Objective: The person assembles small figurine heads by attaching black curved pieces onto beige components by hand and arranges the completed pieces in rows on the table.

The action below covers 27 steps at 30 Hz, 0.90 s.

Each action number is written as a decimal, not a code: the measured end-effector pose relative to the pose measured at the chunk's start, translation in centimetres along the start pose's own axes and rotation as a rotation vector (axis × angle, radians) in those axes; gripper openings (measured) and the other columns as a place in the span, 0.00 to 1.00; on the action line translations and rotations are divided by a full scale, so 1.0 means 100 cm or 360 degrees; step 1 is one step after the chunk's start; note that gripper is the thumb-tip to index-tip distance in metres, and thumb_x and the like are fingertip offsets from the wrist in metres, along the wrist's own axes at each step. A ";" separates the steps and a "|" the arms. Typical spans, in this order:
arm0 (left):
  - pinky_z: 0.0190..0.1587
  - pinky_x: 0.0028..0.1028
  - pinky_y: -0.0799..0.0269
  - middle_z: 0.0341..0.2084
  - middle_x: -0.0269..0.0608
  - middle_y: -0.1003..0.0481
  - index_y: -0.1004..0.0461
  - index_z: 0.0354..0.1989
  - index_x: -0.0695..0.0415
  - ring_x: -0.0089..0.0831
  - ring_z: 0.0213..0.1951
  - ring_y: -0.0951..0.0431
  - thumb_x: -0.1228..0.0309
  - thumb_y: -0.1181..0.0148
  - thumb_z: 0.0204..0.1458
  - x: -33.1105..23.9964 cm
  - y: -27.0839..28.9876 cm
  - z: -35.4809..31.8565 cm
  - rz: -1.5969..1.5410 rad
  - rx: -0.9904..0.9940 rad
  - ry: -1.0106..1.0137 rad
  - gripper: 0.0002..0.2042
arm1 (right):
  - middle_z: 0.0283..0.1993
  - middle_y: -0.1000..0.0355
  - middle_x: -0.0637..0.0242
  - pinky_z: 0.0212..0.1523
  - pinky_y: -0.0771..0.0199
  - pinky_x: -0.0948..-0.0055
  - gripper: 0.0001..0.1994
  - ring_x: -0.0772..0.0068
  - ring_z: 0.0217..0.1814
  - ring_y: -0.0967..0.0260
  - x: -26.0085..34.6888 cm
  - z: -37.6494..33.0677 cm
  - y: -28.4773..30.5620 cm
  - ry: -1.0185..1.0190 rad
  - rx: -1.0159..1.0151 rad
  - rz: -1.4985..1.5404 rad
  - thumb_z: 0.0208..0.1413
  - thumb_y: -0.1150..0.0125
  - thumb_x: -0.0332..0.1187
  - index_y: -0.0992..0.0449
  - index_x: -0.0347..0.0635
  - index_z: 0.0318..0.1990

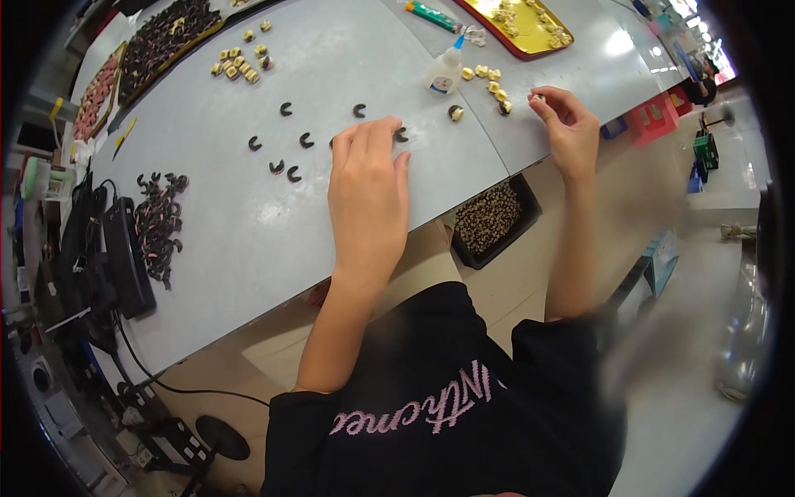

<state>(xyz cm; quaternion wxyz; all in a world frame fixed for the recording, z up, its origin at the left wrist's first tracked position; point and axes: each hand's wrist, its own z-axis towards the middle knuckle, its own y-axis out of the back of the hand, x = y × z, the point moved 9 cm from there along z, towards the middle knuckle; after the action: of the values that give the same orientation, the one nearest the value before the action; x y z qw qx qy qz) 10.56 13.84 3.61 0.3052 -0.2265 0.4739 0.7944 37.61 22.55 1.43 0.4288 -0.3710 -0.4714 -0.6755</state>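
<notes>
My left hand (368, 178) rests palm down on the grey table, fingers stretched out and thumb apart. A black C-shaped piece (401, 134) lies beside its fingertips, and another peeks out at its left edge. More such pieces (305, 140) are spread singly to the left. Off the table's front right edge, my right hand (570, 132) is closed in a pinch. A small pale piece (537, 97) shows at its fingertips, too small to name. Between the hands lie a yellow-and-black piece (456, 113) and a short row of pale yellow pieces (493, 86).
A white glue bottle (445, 70) with a blue tip stands near a green tube (434, 15). A yellow tray (530, 33) holds more pieces. Black pieces heap (157, 219) at left, beside a black device (130, 257). Below the table edge is a black bin (495, 224) of small parts.
</notes>
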 end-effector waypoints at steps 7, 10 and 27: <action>0.45 0.37 0.32 0.38 0.46 0.25 0.29 0.42 0.62 0.44 0.44 0.30 0.82 0.42 0.48 0.005 -0.011 0.008 -0.0060 0.0040 0.0084 0.12 | 0.39 0.25 0.68 0.39 0.30 0.78 0.13 0.77 0.38 0.30 0.013 0.014 -0.016 0.0258 0.0076 -0.0595 0.52 0.34 0.29 0.21 0.40 0.46; 0.44 0.34 0.31 0.35 0.41 0.24 0.27 0.40 0.61 0.38 0.42 0.27 0.81 0.39 0.47 0.005 -0.013 0.010 0.0011 0.0004 0.0046 0.11 | 0.38 0.25 0.66 0.39 0.30 0.75 0.12 0.73 0.36 0.30 0.033 0.013 -0.018 0.0434 0.0001 -0.0673 0.51 0.33 0.31 0.21 0.40 0.43; 0.46 0.31 0.27 0.35 0.40 0.23 0.35 0.48 0.59 0.30 0.39 0.22 0.81 0.33 0.43 0.016 0.021 -0.034 -0.0993 -0.0202 0.0336 0.23 | 0.41 0.28 0.58 0.49 0.28 0.72 0.10 0.68 0.46 0.29 0.099 -0.056 -0.069 0.0646 0.0392 0.0051 0.48 0.39 0.13 0.25 0.32 0.39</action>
<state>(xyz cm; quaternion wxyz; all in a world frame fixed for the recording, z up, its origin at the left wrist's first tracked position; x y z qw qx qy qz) 8.18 10.44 2.33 0.4683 -0.4602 0.3603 0.6626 27.10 16.28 6.58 0.5675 -0.1799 -0.4485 -0.6666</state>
